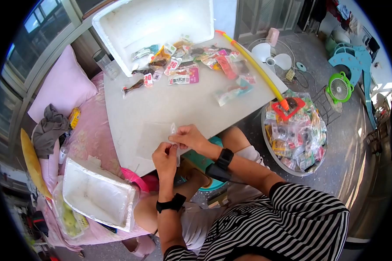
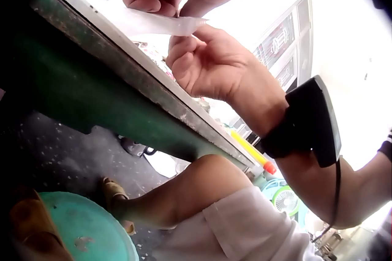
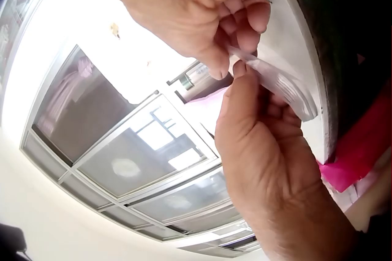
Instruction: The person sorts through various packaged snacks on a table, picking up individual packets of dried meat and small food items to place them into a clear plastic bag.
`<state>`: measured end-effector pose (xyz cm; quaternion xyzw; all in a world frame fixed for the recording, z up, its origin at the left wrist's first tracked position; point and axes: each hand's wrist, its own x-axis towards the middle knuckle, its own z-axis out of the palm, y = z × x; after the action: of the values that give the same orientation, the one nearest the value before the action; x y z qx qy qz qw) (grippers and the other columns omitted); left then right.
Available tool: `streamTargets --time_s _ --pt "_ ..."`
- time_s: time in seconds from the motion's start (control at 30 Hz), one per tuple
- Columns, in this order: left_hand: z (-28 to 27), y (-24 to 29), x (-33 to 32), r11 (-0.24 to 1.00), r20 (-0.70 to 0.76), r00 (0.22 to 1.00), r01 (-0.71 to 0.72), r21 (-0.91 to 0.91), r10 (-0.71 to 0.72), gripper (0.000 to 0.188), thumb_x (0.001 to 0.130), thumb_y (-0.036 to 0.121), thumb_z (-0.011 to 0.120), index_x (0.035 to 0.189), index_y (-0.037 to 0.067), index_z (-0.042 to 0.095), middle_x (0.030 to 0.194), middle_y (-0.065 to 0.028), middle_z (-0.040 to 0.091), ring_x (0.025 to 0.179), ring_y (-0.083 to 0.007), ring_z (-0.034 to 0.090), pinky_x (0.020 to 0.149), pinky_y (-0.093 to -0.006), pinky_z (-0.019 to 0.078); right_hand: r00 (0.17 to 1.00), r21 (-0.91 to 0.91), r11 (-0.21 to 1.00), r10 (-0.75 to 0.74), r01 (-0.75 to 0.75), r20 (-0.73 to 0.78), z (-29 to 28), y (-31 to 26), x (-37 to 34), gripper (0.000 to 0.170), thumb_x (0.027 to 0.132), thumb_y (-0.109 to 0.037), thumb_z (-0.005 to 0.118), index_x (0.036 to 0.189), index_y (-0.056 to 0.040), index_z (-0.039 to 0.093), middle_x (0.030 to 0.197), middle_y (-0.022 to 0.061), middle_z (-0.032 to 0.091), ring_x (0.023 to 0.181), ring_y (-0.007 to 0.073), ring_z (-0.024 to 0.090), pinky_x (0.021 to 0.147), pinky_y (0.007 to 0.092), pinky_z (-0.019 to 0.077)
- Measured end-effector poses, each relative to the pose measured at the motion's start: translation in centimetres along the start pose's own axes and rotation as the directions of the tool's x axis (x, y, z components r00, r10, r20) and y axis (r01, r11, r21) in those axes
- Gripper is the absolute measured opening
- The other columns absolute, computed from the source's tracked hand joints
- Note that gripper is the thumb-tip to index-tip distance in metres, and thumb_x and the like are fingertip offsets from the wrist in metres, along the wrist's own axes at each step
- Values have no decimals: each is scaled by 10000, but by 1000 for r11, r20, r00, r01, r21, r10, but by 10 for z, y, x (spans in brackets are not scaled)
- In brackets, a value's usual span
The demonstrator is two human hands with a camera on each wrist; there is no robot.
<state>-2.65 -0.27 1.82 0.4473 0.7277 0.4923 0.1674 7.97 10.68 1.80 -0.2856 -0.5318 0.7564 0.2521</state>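
Observation:
At the near edge of the table (image 1: 130, 106), both hands pinch a clear, crinkled plastic bag (image 1: 174, 128). My left hand (image 1: 164, 157) has its thumb and fingers on the bag, close beside my right hand (image 1: 190, 136), whose fingertips grip it too. In the left wrist view the plastic bag (image 2: 156, 23) stretches as a whitish strip between the fingers. The right wrist view shows the folded plastic bag (image 3: 283, 83) sticking out past the left hand (image 3: 263, 145). Whatever may be inside it is hidden by the fingers.
Several packaged snacks (image 1: 184, 75) lie before a tipped white foam box (image 1: 154, 26). A yellow tube (image 1: 257, 65) crosses the table's right side. A round tub (image 1: 265, 143) full of packets stands at the right, and another foam box (image 1: 98, 191) at the left.

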Motion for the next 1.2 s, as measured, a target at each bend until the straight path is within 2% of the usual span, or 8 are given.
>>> streamTargets --time_s 0.23,0.3,0.43,0.7,0.9,1.0,1.1,1.2 --pt "-23 22 9 986 -447 879 -142 86 165 20 858 -3 561 851 -16 546 704 -139 552 581 -241 503 557 -339 422 994 -351 936 -70 37 -83 -9 -5 0 251 779 -187 746 687 -19 583 628 82 607 542 156 584 511 270 478" --pt "-19 31 4 965 -328 912 -203 164 248 27 845 -13 559 869 -14 545 766 -172 572 652 -318 546 599 -385 441 952 -641 744 -297 187 -67 -5 2 5 207 757 -150 728 703 -11 585 655 113 614 589 225 615 553 322 496" --pt "-7 19 0 924 -106 933 -315 217 344 72 825 -8 573 896 -12 560 756 -184 582 654 -349 567 597 -396 445 645 -823 386 -764 417 -31 14 -14 6 98 733 -101 672 760 -32 606 705 138 602 661 322 614 595 387 491" --pt "-9 37 -6 772 -16 948 -248 586 317 251 768 24 637 1001 1 546 865 -166 571 824 -358 568 656 -433 483 764 -761 443 -636 475 106 9 -13 18 83 670 -61 624 751 -48 610 729 111 622 648 321 607 575 412 480" --pt "-20 30 -2 691 -129 930 -157 706 343 187 677 -32 582 851 15 531 806 -133 514 784 -331 545 624 -410 496 791 -781 343 -537 522 293 -6 -9 31 146 730 -164 675 784 -37 628 722 138 613 668 319 612 598 400 487" --pt "-22 31 -5 717 -103 948 -155 680 303 155 754 2 606 907 23 591 820 -139 554 801 -338 570 612 -435 492 884 -723 533 -117 441 453 -15 -45 28 270 805 -275 715 834 -20 632 684 109 601 659 197 620 594 337 491" --pt "-18 26 -5 726 -114 961 -110 679 252 71 768 36 622 839 37 613 784 -127 552 770 -325 574 584 -433 492 813 -516 714 -130 474 567 -44 -43 54 414 770 -376 726 900 12 660 757 131 647 670 211 626 615 344 495" --pt "-13 18 -5 715 -93 976 -79 695 198 41 776 78 641 790 45 621 777 -126 558 762 -320 583 575 -428 500 952 -633 754 36 174 305 -53 -89 77 458 775 -395 701 931 33 655 825 134 666 754 207 642 662 312 503"
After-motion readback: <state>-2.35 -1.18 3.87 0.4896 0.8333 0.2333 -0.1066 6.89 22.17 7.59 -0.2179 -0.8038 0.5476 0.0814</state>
